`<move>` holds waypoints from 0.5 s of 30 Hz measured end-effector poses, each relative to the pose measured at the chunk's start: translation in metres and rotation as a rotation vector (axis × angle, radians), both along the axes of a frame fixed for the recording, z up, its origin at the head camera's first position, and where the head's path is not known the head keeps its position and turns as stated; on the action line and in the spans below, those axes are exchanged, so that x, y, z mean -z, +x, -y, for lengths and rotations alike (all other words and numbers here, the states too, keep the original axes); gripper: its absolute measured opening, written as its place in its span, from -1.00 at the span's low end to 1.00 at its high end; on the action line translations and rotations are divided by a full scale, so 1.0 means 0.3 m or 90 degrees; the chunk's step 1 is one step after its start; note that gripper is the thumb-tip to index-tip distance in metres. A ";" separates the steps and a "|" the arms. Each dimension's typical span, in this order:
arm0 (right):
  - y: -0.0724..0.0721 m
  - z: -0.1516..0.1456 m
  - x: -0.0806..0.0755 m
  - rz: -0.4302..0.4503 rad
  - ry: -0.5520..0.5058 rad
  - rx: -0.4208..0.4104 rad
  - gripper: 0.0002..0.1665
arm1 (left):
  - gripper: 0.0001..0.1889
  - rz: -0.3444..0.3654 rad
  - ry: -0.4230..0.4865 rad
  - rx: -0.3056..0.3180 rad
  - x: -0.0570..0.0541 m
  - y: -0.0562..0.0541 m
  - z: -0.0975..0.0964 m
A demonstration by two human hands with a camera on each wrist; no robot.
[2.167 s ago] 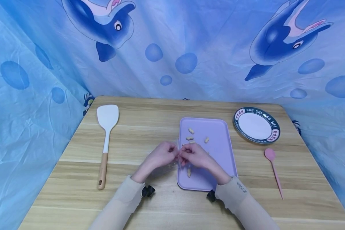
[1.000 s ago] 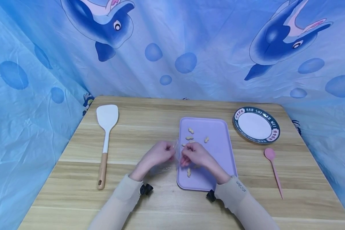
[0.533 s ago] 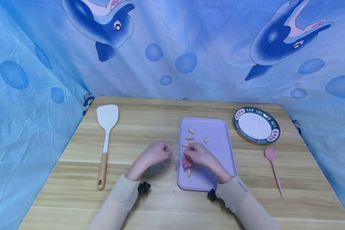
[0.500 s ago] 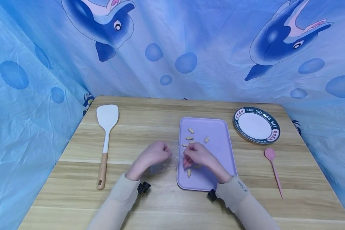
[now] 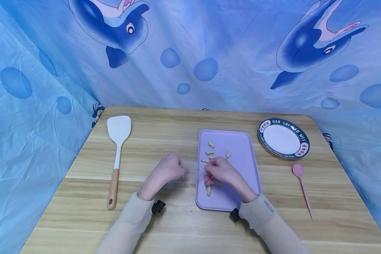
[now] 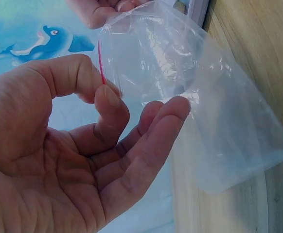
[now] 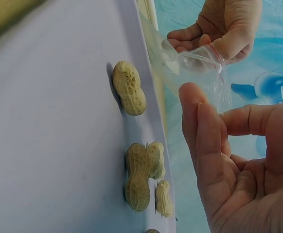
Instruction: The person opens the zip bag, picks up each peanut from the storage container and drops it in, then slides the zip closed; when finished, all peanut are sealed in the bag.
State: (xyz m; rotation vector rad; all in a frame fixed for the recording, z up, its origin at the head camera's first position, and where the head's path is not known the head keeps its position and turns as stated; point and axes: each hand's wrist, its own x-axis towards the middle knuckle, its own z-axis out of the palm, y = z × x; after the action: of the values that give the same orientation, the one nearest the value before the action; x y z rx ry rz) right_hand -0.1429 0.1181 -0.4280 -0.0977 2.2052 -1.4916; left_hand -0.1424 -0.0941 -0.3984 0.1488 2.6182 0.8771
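Note:
A clear zip bag with a red strip along its mouth hangs between both hands. My left hand pinches one side of the mouth between thumb and index finger, its other fingers loosely extended. The opposite side is pinched by my right hand, over the left part of a purple tray. In the tray lie several unshelled peanuts, among them one peanut beside the right fingers and another peanut near the front. The bag's mouth looks spread apart; I see nothing inside it.
A white spatula with a wooden handle lies at the left of the wooden table. At the right are a white plate with a dark green patterned rim and a pink spoon. A blue dolphin-print curtain stands behind.
My hands have drawn apart, the left one moving leftward and the right one slightly rightward, with the bag's mouth widening between them. The tray and peanuts stay put.

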 end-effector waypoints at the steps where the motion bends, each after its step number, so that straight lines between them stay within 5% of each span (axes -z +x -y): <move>1: 0.000 0.000 -0.001 -0.001 0.003 -0.001 -0.77 | -0.52 -0.003 -0.005 -0.003 0.000 0.000 0.001; 15: 0.003 -0.003 -0.009 -0.012 0.039 -0.005 -0.73 | -0.55 -0.029 0.005 -0.014 -0.006 0.004 0.008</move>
State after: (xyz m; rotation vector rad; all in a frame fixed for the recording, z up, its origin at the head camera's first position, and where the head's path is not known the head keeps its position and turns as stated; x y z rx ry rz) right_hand -0.1419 0.1189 -0.4252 -0.1004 2.2604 -1.4238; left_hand -0.1411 -0.0966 -0.3966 0.1438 2.6636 0.9009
